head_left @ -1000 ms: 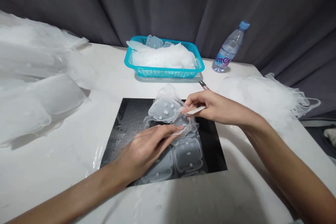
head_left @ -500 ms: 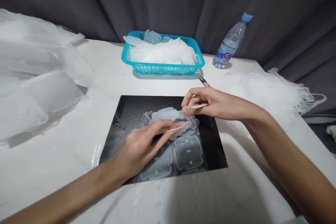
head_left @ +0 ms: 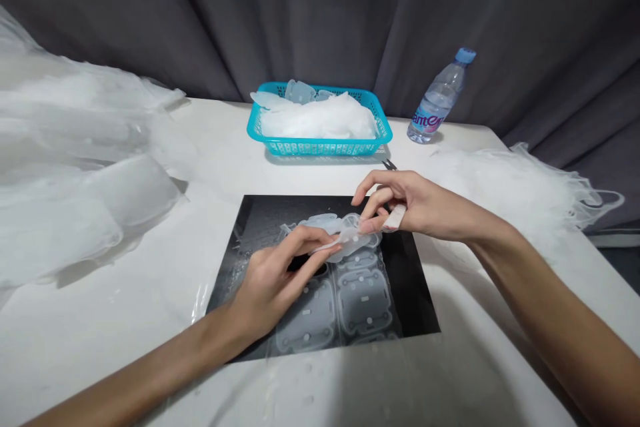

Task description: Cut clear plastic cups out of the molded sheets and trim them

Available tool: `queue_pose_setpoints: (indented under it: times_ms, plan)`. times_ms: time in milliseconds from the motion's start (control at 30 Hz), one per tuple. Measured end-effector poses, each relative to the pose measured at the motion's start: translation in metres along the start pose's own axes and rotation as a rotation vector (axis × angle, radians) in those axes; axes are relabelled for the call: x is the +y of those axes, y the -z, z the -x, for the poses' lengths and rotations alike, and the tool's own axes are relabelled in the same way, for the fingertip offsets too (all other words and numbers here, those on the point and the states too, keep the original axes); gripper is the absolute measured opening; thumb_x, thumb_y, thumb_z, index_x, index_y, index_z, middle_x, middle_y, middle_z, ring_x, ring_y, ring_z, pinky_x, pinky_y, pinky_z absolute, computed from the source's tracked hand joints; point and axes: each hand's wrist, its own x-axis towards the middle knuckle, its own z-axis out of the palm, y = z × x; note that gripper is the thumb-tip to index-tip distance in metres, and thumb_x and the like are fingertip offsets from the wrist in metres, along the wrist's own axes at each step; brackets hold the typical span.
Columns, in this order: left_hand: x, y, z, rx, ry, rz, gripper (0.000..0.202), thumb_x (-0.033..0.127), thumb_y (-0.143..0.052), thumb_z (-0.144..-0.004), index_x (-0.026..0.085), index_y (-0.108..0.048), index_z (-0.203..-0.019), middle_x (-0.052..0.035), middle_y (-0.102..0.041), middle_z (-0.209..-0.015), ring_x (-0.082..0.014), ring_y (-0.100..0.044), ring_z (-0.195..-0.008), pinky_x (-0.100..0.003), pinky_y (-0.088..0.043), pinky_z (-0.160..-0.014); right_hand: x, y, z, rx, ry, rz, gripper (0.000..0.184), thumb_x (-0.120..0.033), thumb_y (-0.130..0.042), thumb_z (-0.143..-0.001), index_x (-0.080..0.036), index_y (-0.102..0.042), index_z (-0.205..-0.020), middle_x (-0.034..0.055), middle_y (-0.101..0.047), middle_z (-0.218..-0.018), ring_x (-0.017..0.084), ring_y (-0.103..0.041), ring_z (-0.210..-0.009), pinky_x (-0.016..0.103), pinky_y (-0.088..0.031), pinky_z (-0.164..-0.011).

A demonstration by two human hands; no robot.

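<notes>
My left hand point(head_left: 280, 273) pinches a translucent, flexible molded piece point(head_left: 345, 240) between thumb and fingers, just above a black mat point(head_left: 420, 307). At the far side of that piece my right hand point(head_left: 395, 203) has its thumb and a finger closed on its edge, while the index finger is raised. A small whitish wrap or strip point(head_left: 395, 217) lies at the right thumb; I cannot tell which it is. Under the hands is a translucent sheet point(head_left: 364, 300) with rounded rectangular molded shapes. Its far part is crumpled and partly covered by my left hand.
A blue basket point(head_left: 320, 147) of translucent pieces stands at the back. Right of it is a water bottle point(head_left: 440, 100). Dark-tipped snips point(head_left: 389, 165) lie behind my right hand. Piles of translucent sheets point(head_left: 75, 147) and stringy scraps point(head_left: 530, 180) flank the mat.
My right hand has turned, with its index finger lifting and its thumb moving onto the piece. My left hand keeps its pinch. The whole view has shifted slightly.
</notes>
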Motion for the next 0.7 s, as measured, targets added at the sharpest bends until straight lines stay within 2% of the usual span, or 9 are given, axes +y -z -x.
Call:
queue_pose_setpoints:
  times_ms: [133, 233, 300, 367, 467, 533, 600, 700]
  plan:
    - [0.000, -0.001, -0.002, 0.011, 0.017, 0.037, 0.019, 0.020, -0.070, -0.098, 0.025, -0.062, -0.115, 0.0035, -0.077, -0.099, -0.0098, -0.078, -0.086, -0.013, -0.060, -0.077, -0.003, -0.003, 0.002, 0.016, 0.026, -0.005, 0.030, -0.016, -0.080, -0.077, -0.018, -0.062, -0.101, -0.0026, -0.074, -0.075, 0.012, -0.057, -0.063, 0.027, -0.040, -0.065]
    - [0.000, -0.003, -0.006, -0.004, 0.044, 0.076, 0.024, 0.026, -0.075, -0.095, 0.025, -0.062, -0.115, 0.0028, -0.077, -0.099, -0.0121, -0.077, -0.088, -0.018, -0.061, -0.081, -0.004, -0.008, 0.005, -0.006, 0.085, 0.049, 0.027, -0.014, -0.074, -0.083, -0.020, -0.062, -0.106, -0.0020, -0.076, -0.079, 0.013, -0.061, -0.070, 0.027, -0.042, -0.067]
    - [0.001, -0.003, -0.008, -0.007, 0.029, 0.051, 0.017, 0.025, -0.074, -0.096, 0.024, -0.065, -0.111, 0.0030, -0.077, -0.097, -0.0110, -0.076, -0.082, -0.018, -0.060, -0.077, -0.003, -0.012, 0.006, -0.013, 0.134, 0.106, 0.027, -0.012, -0.071, -0.084, -0.020, -0.062, -0.107, -0.0025, -0.077, -0.081, 0.014, -0.064, -0.077, 0.027, -0.044, -0.073]
    - [0.002, -0.003, -0.007, 0.009, -0.052, -0.026, 0.008, 0.019, -0.069, -0.099, 0.023, -0.066, -0.105, 0.0026, -0.077, -0.091, -0.0101, -0.074, -0.073, -0.018, -0.058, -0.069, 0.001, -0.018, 0.004, -0.005, 0.150, 0.149, 0.027, -0.010, -0.070, -0.083, -0.021, -0.062, -0.106, -0.0034, -0.075, -0.081, 0.014, -0.065, -0.078, 0.027, -0.044, -0.074]
    - [0.000, -0.003, 0.000, -0.007, -0.307, -0.170, 0.018, 0.008, -0.067, -0.097, 0.020, -0.067, -0.110, -0.0003, -0.076, -0.084, -0.0139, -0.074, -0.070, -0.023, -0.059, -0.068, 0.016, -0.027, -0.008, 0.161, 0.115, 0.313, 0.024, -0.007, -0.065, -0.080, -0.021, -0.061, -0.100, -0.0029, -0.071, -0.080, 0.016, -0.064, -0.076, 0.027, -0.041, -0.070]
    - [-0.001, -0.003, 0.005, -0.024, -0.412, -0.195, 0.027, 0.002, -0.067, -0.094, 0.018, -0.067, -0.116, -0.0023, -0.078, -0.086, -0.0165, -0.076, -0.076, -0.026, -0.061, -0.073, 0.030, -0.028, -0.019, 0.400, 0.078, 0.521, 0.027, -0.003, -0.063, -0.077, -0.021, -0.060, -0.097, 0.0001, -0.069, -0.088, 0.019, -0.063, -0.083, 0.029, -0.038, -0.071]
    - [-0.002, -0.002, 0.008, 0.000, -0.347, -0.138, 0.028, 0.003, -0.067, -0.094, 0.020, -0.066, -0.117, -0.0031, -0.079, -0.094, -0.0170, -0.078, -0.084, -0.026, -0.062, -0.079, 0.042, -0.025, -0.027, 0.460, 0.036, 0.654, 0.032, 0.000, -0.060, -0.075, -0.020, -0.060, -0.100, 0.0020, -0.069, -0.091, 0.022, -0.063, -0.091, 0.030, -0.038, -0.075]
    - [-0.002, 0.001, 0.007, 0.060, -0.049, -0.014, 0.014, 0.014, -0.065, -0.100, 0.023, -0.066, -0.110, -0.0013, -0.081, -0.099, -0.0155, -0.080, -0.087, -0.022, -0.063, -0.078, 0.048, -0.010, -0.027, 0.415, -0.003, 0.701, 0.037, 0.003, -0.056, -0.077, -0.021, -0.060, -0.105, 0.0019, -0.071, -0.090, 0.023, -0.063, -0.096, 0.033, -0.040, -0.084]
